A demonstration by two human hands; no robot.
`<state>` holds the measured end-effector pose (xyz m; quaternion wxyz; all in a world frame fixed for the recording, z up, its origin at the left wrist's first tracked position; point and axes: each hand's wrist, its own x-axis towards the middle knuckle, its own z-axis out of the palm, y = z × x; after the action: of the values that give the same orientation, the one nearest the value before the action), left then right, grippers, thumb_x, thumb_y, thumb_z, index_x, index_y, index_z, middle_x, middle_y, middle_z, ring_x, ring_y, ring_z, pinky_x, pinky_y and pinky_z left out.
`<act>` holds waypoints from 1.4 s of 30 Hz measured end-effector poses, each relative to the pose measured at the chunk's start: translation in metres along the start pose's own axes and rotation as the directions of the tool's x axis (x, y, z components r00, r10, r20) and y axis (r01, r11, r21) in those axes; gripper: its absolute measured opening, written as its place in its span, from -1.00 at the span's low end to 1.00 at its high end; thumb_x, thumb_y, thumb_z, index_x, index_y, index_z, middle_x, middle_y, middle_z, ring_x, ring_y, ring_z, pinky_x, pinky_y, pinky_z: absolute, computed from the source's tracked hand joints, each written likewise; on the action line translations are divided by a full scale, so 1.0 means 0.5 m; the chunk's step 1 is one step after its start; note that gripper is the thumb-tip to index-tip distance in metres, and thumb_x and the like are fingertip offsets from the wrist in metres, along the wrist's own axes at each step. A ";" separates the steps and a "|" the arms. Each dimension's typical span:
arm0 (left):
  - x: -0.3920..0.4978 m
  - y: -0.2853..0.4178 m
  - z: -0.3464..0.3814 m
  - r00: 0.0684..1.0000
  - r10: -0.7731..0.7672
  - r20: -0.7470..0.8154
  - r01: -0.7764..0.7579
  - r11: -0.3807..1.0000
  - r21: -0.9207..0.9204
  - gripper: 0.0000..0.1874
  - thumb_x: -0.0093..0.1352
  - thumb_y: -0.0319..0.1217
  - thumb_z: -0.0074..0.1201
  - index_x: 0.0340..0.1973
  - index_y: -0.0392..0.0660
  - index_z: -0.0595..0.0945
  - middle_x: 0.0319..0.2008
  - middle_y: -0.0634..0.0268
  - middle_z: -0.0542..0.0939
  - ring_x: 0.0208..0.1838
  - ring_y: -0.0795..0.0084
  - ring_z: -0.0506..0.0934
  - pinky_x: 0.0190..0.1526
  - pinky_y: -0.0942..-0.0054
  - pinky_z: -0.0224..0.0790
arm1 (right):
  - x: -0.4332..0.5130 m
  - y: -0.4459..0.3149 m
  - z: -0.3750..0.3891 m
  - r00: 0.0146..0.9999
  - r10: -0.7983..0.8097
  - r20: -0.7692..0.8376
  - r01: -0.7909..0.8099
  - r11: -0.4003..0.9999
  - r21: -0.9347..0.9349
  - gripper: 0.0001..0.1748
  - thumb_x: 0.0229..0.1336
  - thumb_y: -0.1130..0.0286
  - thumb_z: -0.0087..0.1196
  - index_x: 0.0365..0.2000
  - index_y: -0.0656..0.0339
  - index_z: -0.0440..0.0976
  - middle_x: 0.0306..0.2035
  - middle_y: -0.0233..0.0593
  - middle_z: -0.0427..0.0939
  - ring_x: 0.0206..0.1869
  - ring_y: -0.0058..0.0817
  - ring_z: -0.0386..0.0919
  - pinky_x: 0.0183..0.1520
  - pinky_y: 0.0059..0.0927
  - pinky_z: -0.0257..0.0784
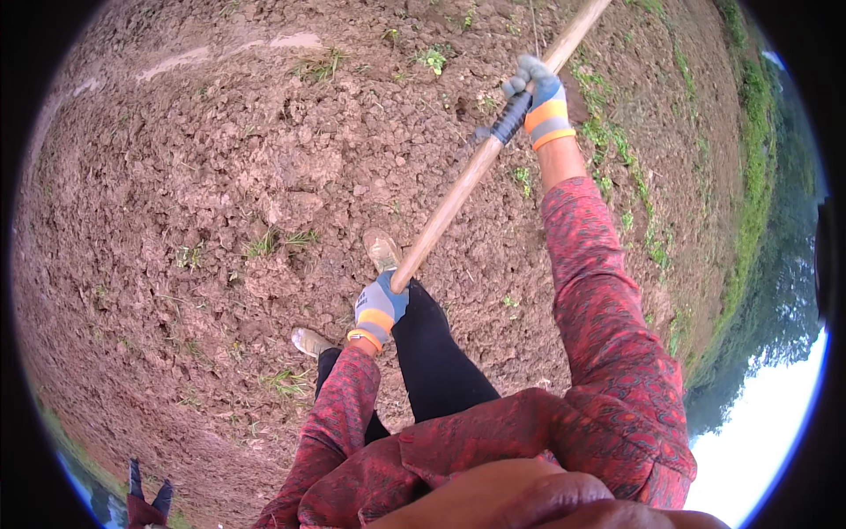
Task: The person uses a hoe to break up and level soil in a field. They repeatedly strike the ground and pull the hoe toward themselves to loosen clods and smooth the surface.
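Note:
A long wooden pole [456, 198] runs slantwise from near my feet up past the top edge of the view, so its far end is hidden. Black tape [511, 119] wraps a short stretch of it. My left hand [382, 304], in a grey and blue work glove with an orange cuff, grips the pole's lower end. Higher up, my right hand [543, 92] in a matching glove is closed around the wood just beyond the tape. A thin line or wire [534, 30] rises beside the right hand's fingers; what it joins cannot be seen.
Rough, cloddy brown soil [317, 165] spreads around my shoes [383, 250], with small weeds [433, 59] scattered over it. A wet streak [175, 63] crosses the upper left. Another person's legs [149, 492] show at lower left. Green plants [753, 159] border the field on the right.

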<state>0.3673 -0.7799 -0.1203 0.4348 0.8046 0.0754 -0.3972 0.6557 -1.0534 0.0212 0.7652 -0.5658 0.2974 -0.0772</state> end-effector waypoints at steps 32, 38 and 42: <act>-0.851 -0.271 -0.470 0.860 -0.398 0.320 0.226 0.859 0.460 -0.68 0.19 -0.10 0.16 -0.25 0.01 0.58 -0.47 0.02 0.62 -0.33 -0.08 0.61 -0.32 0.12 0.44 | -0.785 0.377 -0.094 0.674 0.738 0.019 -0.570 0.505 0.648 -0.77 0.20 0.35 0.02 -0.54 -0.01 0.24 -0.63 -0.52 0.22 -0.61 -0.53 0.30 -0.43 -0.31 0.35; -0.709 -0.329 -0.455 0.917 -0.391 0.082 0.225 0.674 0.703 -0.75 0.13 -0.21 0.16 -0.27 0.12 0.60 -0.51 0.13 0.64 -0.44 0.00 0.60 -0.35 0.12 0.47 | -0.718 0.462 -0.095 0.630 0.772 0.088 -0.618 0.428 0.660 -0.87 0.17 0.34 0.05 -0.46 0.08 0.36 -0.62 -0.45 0.24 -0.57 -0.43 0.32 -0.18 -0.24 0.43; -0.623 -0.405 -0.398 0.925 -0.359 0.123 0.172 0.685 0.707 -0.66 0.13 -0.21 0.15 -0.15 0.15 0.60 -0.42 0.14 0.67 -0.37 0.03 0.63 -0.29 0.11 0.49 | -0.652 0.468 -0.118 0.657 0.748 0.097 -0.635 0.480 0.605 -0.91 0.14 0.38 0.06 -0.44 0.09 0.38 -0.62 -0.46 0.28 -0.57 -0.41 0.35 -0.11 -0.16 0.42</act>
<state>0.1771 -0.4355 0.0307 0.0502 0.8306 -0.0155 -0.5543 0.3079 -0.8721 -0.0829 0.8348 -0.1189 0.5283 0.0996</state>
